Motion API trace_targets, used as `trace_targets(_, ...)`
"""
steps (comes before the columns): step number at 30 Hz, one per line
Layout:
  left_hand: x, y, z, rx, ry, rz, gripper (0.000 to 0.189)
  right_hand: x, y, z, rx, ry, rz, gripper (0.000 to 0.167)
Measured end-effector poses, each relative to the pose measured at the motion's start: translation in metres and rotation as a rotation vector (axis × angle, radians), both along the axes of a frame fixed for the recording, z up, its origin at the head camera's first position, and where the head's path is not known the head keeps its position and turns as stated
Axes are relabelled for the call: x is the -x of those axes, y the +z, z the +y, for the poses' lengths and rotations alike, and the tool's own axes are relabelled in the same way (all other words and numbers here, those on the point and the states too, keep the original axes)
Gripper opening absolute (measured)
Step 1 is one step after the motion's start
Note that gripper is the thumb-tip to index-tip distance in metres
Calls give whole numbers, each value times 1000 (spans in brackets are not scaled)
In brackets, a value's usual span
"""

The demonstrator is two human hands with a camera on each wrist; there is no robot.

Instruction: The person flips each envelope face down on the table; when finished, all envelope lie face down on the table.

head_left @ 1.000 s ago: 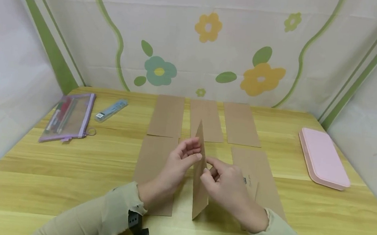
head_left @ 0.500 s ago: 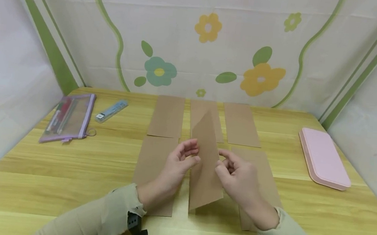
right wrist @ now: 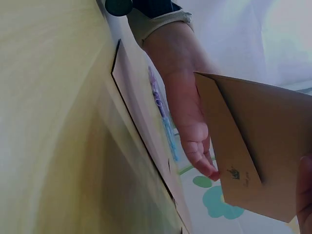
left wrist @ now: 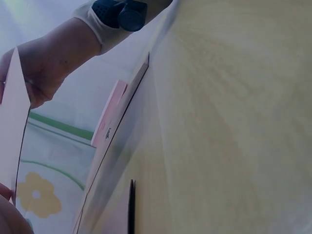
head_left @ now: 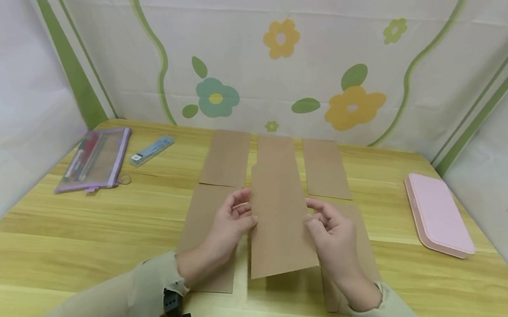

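Observation:
Between both hands, clear of the tabletop, is a brown kraft paper envelope (head_left: 281, 222), its plain face tilted up toward the head camera. Its underside in the right wrist view carries a flap with a small dark print (right wrist: 236, 173). My left hand (head_left: 223, 229) pinches the left edge between thumb and fingers. My right hand (head_left: 336, 245) grips the right edge the same way. Matching brown envelopes lie flat around it: one near my left wrist (head_left: 205, 210), another partly under my right hand (head_left: 361, 235).
Along the back lie three more envelopes, at left (head_left: 226, 158), middle (head_left: 277, 148) and right (head_left: 327, 169). A mesh pencil pouch (head_left: 109, 160) with pens and a small blue case (head_left: 152, 151) are at the left. A pink case (head_left: 439, 212) sits at the right.
The envelope has turned from nearly edge-on to showing its broad face. My right hand has moved right with its edge, while my left hand shifts slightly left.

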State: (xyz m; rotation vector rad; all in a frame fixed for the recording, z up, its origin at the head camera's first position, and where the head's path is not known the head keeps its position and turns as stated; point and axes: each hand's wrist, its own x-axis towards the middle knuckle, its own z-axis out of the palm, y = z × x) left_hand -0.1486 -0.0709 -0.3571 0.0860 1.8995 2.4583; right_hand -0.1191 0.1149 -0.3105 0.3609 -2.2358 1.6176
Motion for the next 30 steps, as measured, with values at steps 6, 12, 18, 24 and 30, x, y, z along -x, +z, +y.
trace_targets(6,1,-2,-9,-19,10,-21,59,-1,-7,13,7,115,-183,33)
trace_targets(12,2,-4,-18,16,-32,-43,62,1,-16,29,-94,340,-410,60)
trace_targets(18,2,-9,-23,97,-83,-78,63,5,-21,36,-237,477,-527,73)
trace_targets(24,1,-13,-22,231,-152,-104,60,6,-27,38,-255,506,-610,81)
trace_targets(30,-2,-13,-20,335,-197,-98,58,6,-31,38,-300,485,-630,82)
